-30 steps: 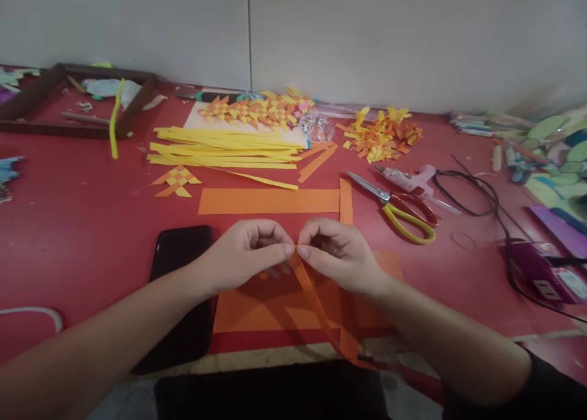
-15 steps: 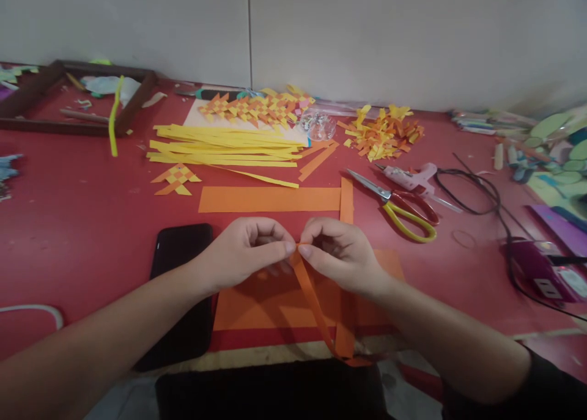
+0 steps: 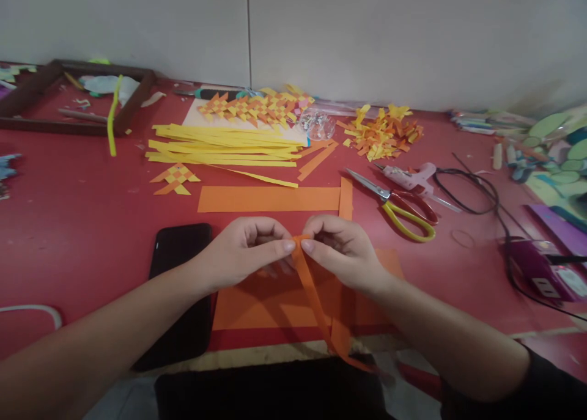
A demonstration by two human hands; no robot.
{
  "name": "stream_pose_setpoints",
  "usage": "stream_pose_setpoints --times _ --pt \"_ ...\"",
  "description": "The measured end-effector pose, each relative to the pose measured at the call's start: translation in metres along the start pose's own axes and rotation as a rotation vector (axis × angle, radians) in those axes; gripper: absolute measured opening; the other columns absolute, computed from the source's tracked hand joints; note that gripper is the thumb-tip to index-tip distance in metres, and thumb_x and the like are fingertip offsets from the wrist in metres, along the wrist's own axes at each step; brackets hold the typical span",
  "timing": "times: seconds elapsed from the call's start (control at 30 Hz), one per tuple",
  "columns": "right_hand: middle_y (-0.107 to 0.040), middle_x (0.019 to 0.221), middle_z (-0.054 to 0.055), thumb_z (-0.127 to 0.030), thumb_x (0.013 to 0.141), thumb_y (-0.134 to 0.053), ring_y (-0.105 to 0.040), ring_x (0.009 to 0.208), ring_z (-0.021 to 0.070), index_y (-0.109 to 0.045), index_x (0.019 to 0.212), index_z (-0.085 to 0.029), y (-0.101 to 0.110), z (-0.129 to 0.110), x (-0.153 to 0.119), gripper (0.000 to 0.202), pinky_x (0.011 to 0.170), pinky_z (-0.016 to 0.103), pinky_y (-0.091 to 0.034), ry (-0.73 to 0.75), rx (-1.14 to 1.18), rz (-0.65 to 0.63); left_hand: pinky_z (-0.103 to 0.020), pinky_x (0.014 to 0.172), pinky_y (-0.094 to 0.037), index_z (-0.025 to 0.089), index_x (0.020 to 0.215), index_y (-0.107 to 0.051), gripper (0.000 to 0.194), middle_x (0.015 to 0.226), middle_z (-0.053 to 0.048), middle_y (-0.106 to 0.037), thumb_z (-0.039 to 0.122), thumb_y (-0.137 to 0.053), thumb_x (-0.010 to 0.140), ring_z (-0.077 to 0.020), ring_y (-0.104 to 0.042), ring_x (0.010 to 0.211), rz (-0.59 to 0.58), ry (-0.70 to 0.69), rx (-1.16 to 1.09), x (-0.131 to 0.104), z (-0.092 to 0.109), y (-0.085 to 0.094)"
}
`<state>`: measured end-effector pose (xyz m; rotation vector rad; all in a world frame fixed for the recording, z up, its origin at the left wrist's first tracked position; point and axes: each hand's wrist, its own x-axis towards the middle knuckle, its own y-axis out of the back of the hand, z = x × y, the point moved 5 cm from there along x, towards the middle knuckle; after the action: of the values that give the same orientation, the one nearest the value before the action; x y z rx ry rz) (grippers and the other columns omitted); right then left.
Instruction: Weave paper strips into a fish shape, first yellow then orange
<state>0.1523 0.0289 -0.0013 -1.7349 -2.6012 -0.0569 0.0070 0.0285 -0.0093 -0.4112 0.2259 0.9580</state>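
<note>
My left hand (image 3: 259, 249) and my right hand (image 3: 339, 249) meet at the top end of a narrow orange paper strip (image 3: 313, 294), each pinching it between thumb and fingers. The strip hangs down from my fingertips toward the table's front edge. Beneath my hands lies an orange paper sheet (image 3: 270, 307), partly covered by them. A wide orange paper band (image 3: 270, 198) lies just beyond my hands. Another orange strip (image 3: 346, 203) runs upright beside its right end and passes under my right hand. My left forearm crosses a black phone (image 3: 183, 249).
Yellow strips (image 3: 224, 145) and a woven paper fish (image 3: 177, 178) lie farther back, before a row of woven pieces (image 3: 257, 108). Scissors (image 3: 389, 206), a pink glue gun (image 3: 413, 176) and a paper scrap pile (image 3: 383, 132) are right. A brown frame (image 3: 68, 126) stands back left.
The strip's top end has risen slightly between my fingertips and shows more of its folded edge. Its lower end has shifted a little. Both hands keep their pinch.
</note>
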Motion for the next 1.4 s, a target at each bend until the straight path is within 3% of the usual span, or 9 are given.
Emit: stream_pose_setpoints --times 0.6,0.97,1.4 --pt "-0.051 0.062 -0.002 -0.028 0.085 -0.063 -0.043 0.053 0.0089 -0.056 0.073 -0.020 0.0012 -0.0013 -0.0024 0.016 0.047 0.022 -0.036 0.099 -0.105 0.056 -0.018 0.056 -0.053 0.016 0.073 -0.061 0.019 0.064 0.001 -0.070 0.030 -0.068 0.083 -0.0107 -0.067 0.061 0.014 -0.037 -0.059 0.0002 -0.0022 0.0008" --pt "-0.042 0.055 -0.006 -0.028 0.083 -0.064 -0.034 0.047 0.0068 -0.050 0.070 -0.019 -0.0007 0.0016 -0.0018 0.021 0.043 0.021 -0.031 -0.019 0.002 -0.039 -0.016 0.054 -0.051 0.015 0.072 -0.061 0.019 0.065 0.001 -0.071 0.030 -0.069 0.083 -0.0086 -0.065 0.057 0.008 -0.022 -0.033 -0.0006 -0.0016 0.0015" --pt "-0.043 0.058 -0.005 -0.021 0.084 -0.062 -0.038 0.049 0.0075 -0.051 0.072 -0.019 -0.0006 -0.0032 -0.0024 0.016 0.043 0.020 -0.032 0.152 -0.106 0.020 -0.014 0.052 -0.053 0.015 0.074 -0.061 0.017 0.064 0.002 -0.072 0.026 -0.066 0.086 -0.0080 -0.067 0.057 0.010 -0.053 -0.090 0.0006 -0.0025 0.0017"
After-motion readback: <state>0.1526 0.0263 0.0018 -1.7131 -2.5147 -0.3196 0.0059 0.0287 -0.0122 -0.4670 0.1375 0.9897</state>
